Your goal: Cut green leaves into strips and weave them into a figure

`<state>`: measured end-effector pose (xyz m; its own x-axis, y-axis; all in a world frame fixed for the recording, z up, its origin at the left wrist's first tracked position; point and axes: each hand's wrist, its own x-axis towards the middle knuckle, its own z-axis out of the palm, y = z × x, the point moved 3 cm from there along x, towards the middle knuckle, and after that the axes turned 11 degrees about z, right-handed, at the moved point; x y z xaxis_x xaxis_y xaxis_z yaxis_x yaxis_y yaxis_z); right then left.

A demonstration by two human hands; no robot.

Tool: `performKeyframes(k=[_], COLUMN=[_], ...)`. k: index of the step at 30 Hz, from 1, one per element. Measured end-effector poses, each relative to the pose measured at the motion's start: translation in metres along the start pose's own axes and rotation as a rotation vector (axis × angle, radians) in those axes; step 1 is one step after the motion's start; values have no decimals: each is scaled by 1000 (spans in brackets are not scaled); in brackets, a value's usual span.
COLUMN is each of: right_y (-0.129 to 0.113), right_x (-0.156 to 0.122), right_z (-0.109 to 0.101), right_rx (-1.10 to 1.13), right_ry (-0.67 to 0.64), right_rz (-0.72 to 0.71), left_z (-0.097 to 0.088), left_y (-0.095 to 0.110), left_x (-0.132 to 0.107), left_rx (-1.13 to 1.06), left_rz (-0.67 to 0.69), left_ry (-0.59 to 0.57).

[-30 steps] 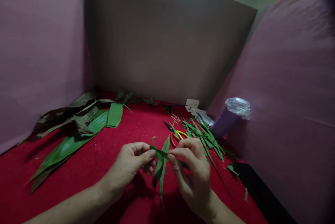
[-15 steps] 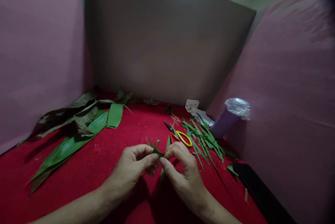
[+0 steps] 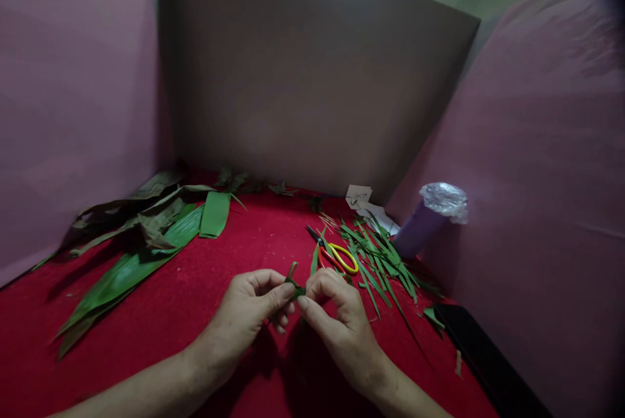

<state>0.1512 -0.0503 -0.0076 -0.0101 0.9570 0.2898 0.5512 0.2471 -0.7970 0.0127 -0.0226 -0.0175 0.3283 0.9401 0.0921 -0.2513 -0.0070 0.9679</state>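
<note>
Between my two hands is a small looped strip of green leaf (image 3: 298, 292), its loop sticking up above the fingertips. My left hand (image 3: 261, 304) pinches one side of it between thumb and forefinger. On the other side, my right hand (image 3: 336, 307) pinches it the same way, fingers curled. Much of the strip is hidden by the fingers. Just beyond my right hand lie scissors (image 3: 343, 258) with one yellow and one red handle, blades pointing away to the left. A longer leaf strip (image 3: 315, 260) lies beside them.
Cut green strips (image 3: 381, 262) are heaped on the red cloth (image 3: 205, 314) at right, near a purple cup (image 3: 420, 229) topped with clear plastic. A black phone-like object (image 3: 483, 353) lies nearer. Large green leaves (image 3: 131, 275) and dried leaves (image 3: 159, 222) lie at left. Toothpick-like sticks (image 3: 328, 221) are behind the scissors.
The loose leaf ends that stuck up at the left and hung below the hands no longer show there. A bit of green now shows behind my right hand. Both hands stay nearly in place.
</note>
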Motion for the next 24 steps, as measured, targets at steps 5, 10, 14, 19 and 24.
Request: performKeyframes(k=[5,10,14,19,24], right_y=[-4,-5,-4,-5,-5], right_x=[-2,-2,-2,-3,-3], right_z=[0,0,0,0,0], right_rx=[-23,-76,-96,-85,-80], right_ry=[21,50,63,50,47], right_rz=[-8,-39,-53,-79,-86], left_z=[-1,0,2,3,1], left_y=[0,-2,-1,0,0], left_x=[0,0,0,-1,-1], left_rx=[5,7,-9,-25,25], left_rz=[7,-13,-35,-46,-42], left_ry=[-1,-6,4,-7,-37])
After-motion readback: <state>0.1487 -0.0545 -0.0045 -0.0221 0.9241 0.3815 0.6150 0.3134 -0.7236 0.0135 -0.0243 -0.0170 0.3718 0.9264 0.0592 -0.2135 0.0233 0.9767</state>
